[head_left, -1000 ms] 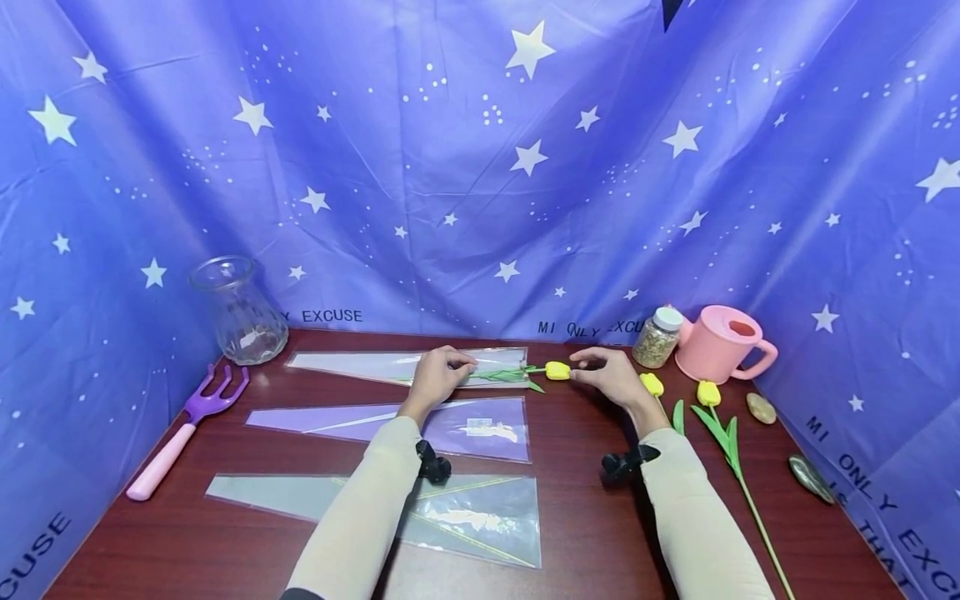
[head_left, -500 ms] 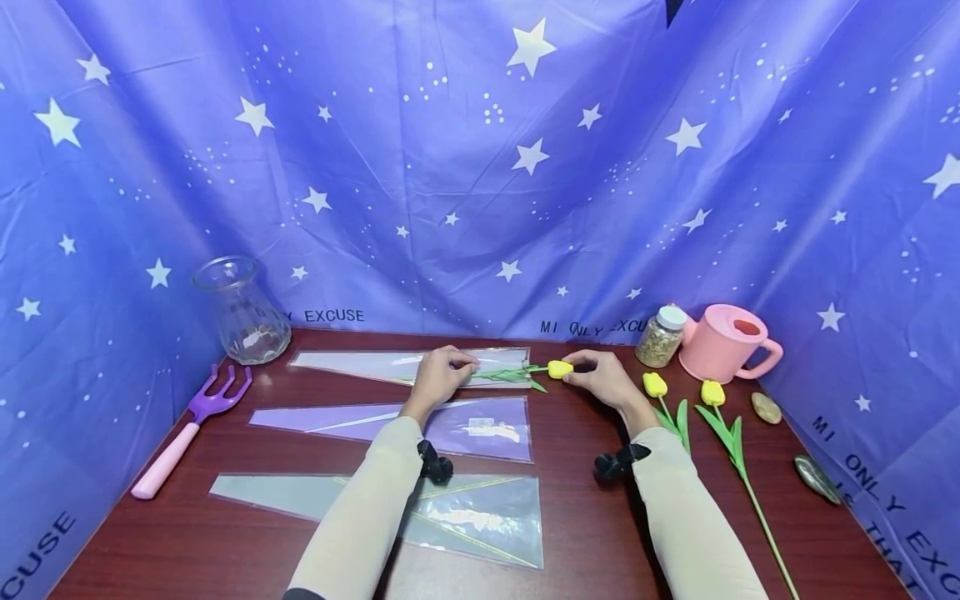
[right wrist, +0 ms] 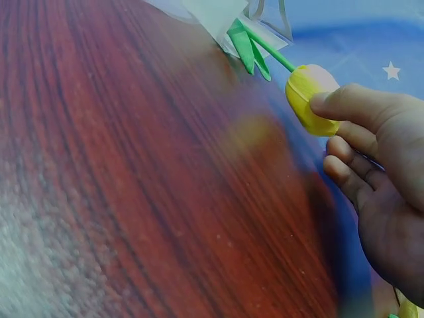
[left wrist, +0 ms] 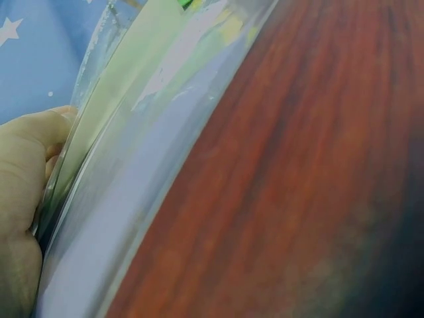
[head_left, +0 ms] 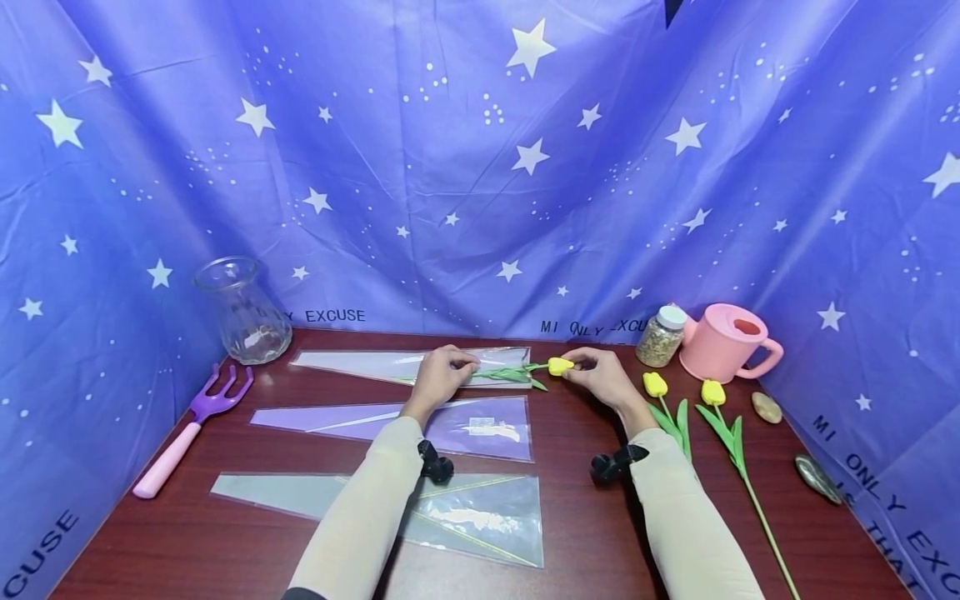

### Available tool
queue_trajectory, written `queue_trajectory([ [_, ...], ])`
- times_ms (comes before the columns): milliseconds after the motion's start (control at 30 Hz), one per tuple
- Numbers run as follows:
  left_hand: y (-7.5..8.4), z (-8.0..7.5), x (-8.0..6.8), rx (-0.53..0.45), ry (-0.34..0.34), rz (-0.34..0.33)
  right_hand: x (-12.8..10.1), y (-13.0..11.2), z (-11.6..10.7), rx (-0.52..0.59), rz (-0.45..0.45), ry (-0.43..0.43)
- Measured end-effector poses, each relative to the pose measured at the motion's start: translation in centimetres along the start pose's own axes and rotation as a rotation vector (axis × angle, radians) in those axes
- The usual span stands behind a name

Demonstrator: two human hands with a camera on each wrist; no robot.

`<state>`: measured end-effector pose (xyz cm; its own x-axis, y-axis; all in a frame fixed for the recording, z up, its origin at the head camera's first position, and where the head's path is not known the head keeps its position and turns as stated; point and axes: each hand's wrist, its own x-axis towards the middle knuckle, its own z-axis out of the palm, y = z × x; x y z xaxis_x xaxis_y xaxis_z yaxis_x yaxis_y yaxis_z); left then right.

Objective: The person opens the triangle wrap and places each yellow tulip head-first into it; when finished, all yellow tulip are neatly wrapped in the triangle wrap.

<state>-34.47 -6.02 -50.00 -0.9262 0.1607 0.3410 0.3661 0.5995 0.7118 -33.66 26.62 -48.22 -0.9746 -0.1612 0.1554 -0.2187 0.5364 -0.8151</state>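
My right hand (head_left: 603, 379) pinches the yellow tulip (head_left: 558, 365) by its head, thumb and fingertips closed on the bloom, near the back edge of the table (head_left: 585, 517). Against a second ago the bloom sits a touch closer to the mouth of the clear sleeve (head_left: 352, 365), so the stem is sliding in — slowly, but it is going. In the right wrist view my fingers (right wrist: 344, 106) wrap the yellow head, the green leaves just at the sleeve's opening.

My left hand (head_left: 438, 375) stays where it was, planted on the wide end of that sleeve, fingers curled over the plastic and pinching it. The left wrist view shows my thumb (left wrist: 40, 132) against the film's edge, with the layers lifted off the wood beside it. So the sleeve is not creeping along with the flower; good, that is what lets the stem travel.

My reading: the feed is partway. Stem and most of the leaves are inside, while the head is outside, just beyond the opening.

Nothing else has budged. Two more sleeves (head_left: 465, 425) lie nearer the front edge, one purple and one clear. Two spare tulips (head_left: 712, 393) rest toward the right edge, beside the pink watering can (head_left: 723, 342) and the small jar (head_left: 660, 335) at the back right corner. The glass vase (head_left: 243, 310) is at the back left corner, the garden fork (head_left: 191, 429) along the left edge.
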Motion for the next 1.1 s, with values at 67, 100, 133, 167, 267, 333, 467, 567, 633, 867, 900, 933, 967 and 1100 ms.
queue_trajectory([
  [67,0.0,0.0,0.0,-0.001,-0.001,0.0,0.0,-0.1,0.1,0.013,-0.006,-0.002],
  [100,0.0,0.1,0.0,-0.004,-0.001,0.0,-0.1,-0.2,0.2,0.018,-0.01,-0.006],
  [133,0.0,0.1,0.0,-0.005,-0.001,0.0,-0.1,-0.4,0.3,0.023,-0.013,-0.009],
  [167,0.0,0.1,0.0,-0.004,0.0,0.001,-0.1,-0.5,0.4,0.03,-0.016,-0.011],
  [267,-0.1,0.2,0.0,0.001,0.001,0.009,0.0,-0.8,0.8,0.034,-0.019,-0.01],
  [333,-0.1,0.3,0.1,0.003,0.003,0.013,0.0,-0.9,1.1,0.038,-0.018,-0.006],
  [467,0.0,0.2,0.0,-0.001,0.009,0.011,0.2,-1.1,1.6,0.053,-0.012,0.002],
  [567,-0.1,0.2,0.0,-0.002,0.017,0.009,0.4,-1.2,2.1,0.073,-0.007,0.004],
  [633,-0.2,0.2,0.0,-0.005,0.018,0.006,0.5,-1.3,2.5,0.082,-0.006,0.001],
  [867,-0.4,0.3,0.1,-0.037,0.01,-0.004,0.8,-2.1,4.0,0.086,-0.02,-0.002],
  [900,-0.4,0.2,0.1,-0.037,0.01,-0.004,0.9,-2.2,4.2,0.088,-0.024,-0.003],
  [933,-0.4,0.2,0.1,-0.036,0.011,-0.005,1.0,-2.2,4.3,0.089,-0.032,-0.007],
  [967,-0.4,0.2,0.1,-0.034,0.012,-0.004,1.0,-2.3,4.5,0.096,-0.038,-0.011],
  [1100,-0.3,0.2,0.1,-0.026,0.017,0.001,1.4,-2.5,5.1,0.137,-0.048,-0.026],
])
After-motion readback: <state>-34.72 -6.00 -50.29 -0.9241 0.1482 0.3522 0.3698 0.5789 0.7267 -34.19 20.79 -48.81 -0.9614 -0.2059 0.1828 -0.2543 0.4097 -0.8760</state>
